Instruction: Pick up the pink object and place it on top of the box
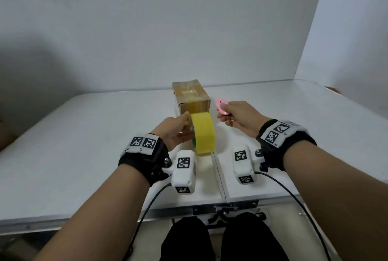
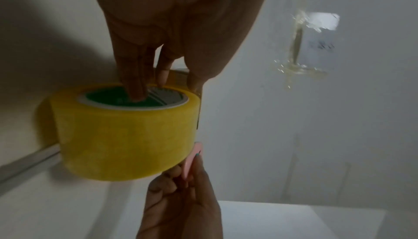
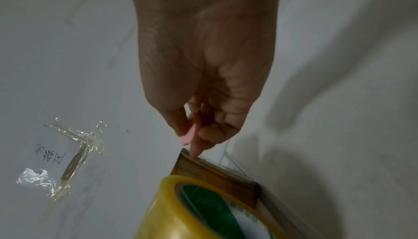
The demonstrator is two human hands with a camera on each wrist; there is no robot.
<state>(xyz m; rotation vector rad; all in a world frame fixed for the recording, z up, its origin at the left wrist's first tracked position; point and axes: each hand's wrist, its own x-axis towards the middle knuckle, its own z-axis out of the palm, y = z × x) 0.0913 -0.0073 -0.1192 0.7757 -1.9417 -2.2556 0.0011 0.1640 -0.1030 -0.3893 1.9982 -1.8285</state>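
Item: my left hand (image 1: 172, 132) is gripping the yellow tape roll (image 1: 202, 132), fingers curled inside its core, at the cardboard box's (image 1: 192, 98) six o'clock, my right hand (image 1: 237, 115) is pinching a pink disc cutter (image 1: 221, 106) at its three o'clock; risk—loose tape snagging and tearing crooked.

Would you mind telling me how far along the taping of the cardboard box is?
Done: the cardboard box already carries clear tape across its top. In hand: the left hand holds the yellow tape roll by its core, a strip seemingly running to the box front; the right hand pinches a pink cutter beside it. Left: the strip looks uncut.
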